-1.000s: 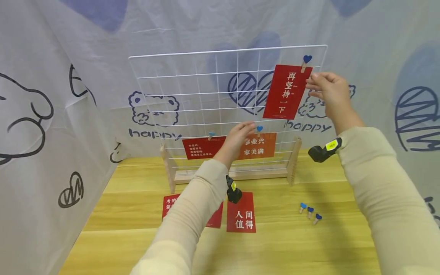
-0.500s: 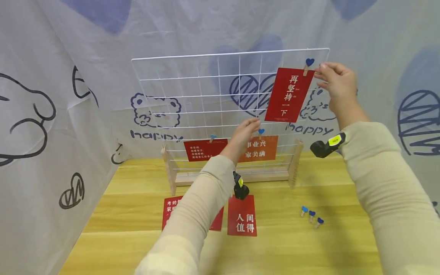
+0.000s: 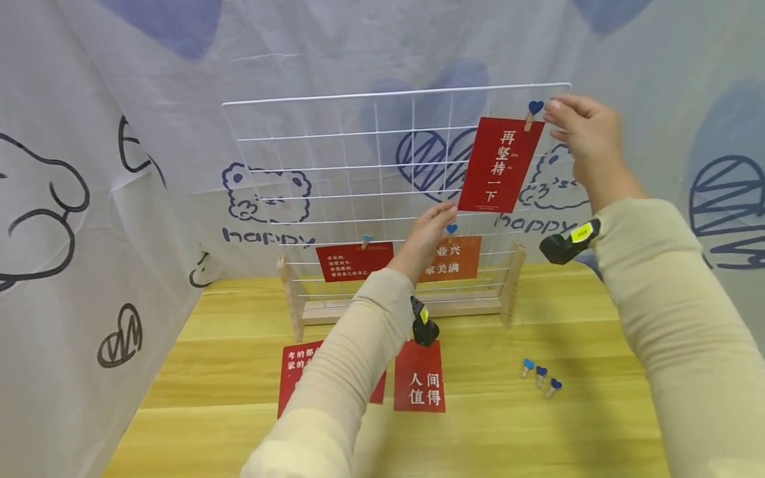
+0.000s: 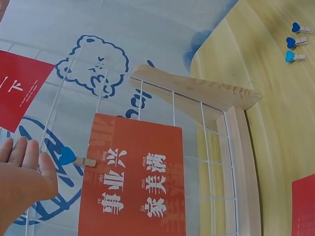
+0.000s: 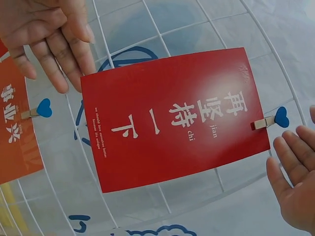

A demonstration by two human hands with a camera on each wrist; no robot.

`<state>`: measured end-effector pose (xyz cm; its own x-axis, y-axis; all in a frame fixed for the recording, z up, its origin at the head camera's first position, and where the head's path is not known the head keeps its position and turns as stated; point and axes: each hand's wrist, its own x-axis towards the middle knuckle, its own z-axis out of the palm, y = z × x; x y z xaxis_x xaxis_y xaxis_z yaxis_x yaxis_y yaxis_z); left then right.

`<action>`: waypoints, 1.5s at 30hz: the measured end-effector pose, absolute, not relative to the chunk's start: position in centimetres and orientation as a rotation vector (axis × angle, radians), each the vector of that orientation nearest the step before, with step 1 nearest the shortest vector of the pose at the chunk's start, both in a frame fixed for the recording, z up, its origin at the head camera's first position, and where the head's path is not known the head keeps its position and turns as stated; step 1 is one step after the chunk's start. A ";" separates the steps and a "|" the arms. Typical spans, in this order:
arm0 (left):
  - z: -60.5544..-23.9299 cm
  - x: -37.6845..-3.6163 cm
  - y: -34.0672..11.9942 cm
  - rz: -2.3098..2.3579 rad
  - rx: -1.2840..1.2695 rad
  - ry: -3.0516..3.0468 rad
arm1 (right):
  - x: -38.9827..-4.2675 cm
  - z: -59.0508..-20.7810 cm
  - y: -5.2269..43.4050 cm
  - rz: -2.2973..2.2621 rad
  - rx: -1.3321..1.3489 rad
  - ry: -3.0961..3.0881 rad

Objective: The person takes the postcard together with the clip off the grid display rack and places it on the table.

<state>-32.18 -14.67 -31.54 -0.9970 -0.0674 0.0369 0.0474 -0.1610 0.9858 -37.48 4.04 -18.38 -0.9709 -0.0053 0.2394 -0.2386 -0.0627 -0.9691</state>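
A red card [image 3: 501, 166] with white characters hangs at a tilt from a wooden clip with a dark blue heart [image 3: 535, 107], at the upper right of a white wire grid rack [image 3: 323, 97]. My right hand [image 3: 588, 133] is beside that clip; in the right wrist view its fingers are slightly bent, with nothing held. Near the card's lower corner is my left hand [image 3: 425, 236], its fingers extended and holding nothing; the right wrist view shows the fingertips [image 5: 84, 81] at the card's edge. Whether they touch it I cannot tell.
Lower on the rack, an orange-red card [image 4: 133, 182] and a dark red card [image 3: 346, 263] hang from light blue heart clips. Red cards [image 3: 418, 365] lie on the wooden table [image 3: 478, 431], partly behind my left sleeve. Three loose heart clips [image 3: 540, 375] lie to the right.
My right hand has moved up slightly from the card's upper side to beside the clip. My left hand has shifted right and a little up, toward the card's lower corner.
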 end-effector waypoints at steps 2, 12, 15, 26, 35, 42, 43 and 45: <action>-31.5 -32.2 -14.5 -2.331 0.028 -1.987 | -37.4 -18.2 3.9 2.114 0.266 -2.091; -31.6 -32.1 -14.4 -2.332 0.032 -2.016 | -37.7 -17.7 3.5 1.896 0.258 -2.321; -31.7 -32.1 -14.5 -2.337 0.041 -2.000 | -38.0 -17.6 3.4 1.842 0.243 -2.372; -32.0 -32.3 -14.1 -2.311 0.078 -2.006 | -38.3 -17.2 2.4 1.708 0.220 -2.445; -31.8 -32.4 -13.4 -2.305 0.093 -1.884 | -38.4 -17.2 2.0 1.665 0.232 -2.425; -31.4 -32.2 -13.2 -2.258 0.206 -1.891 | -38.6 -17.4 2.1 1.698 0.219 -2.369; -31.4 -32.1 -13.2 -2.259 0.218 -1.888 | -38.6 -17.4 2.1 1.702 0.216 -2.365; -31.3 -32.1 -13.2 -2.265 0.229 -1.875 | -38.7 -17.5 2.0 1.716 0.213 -2.358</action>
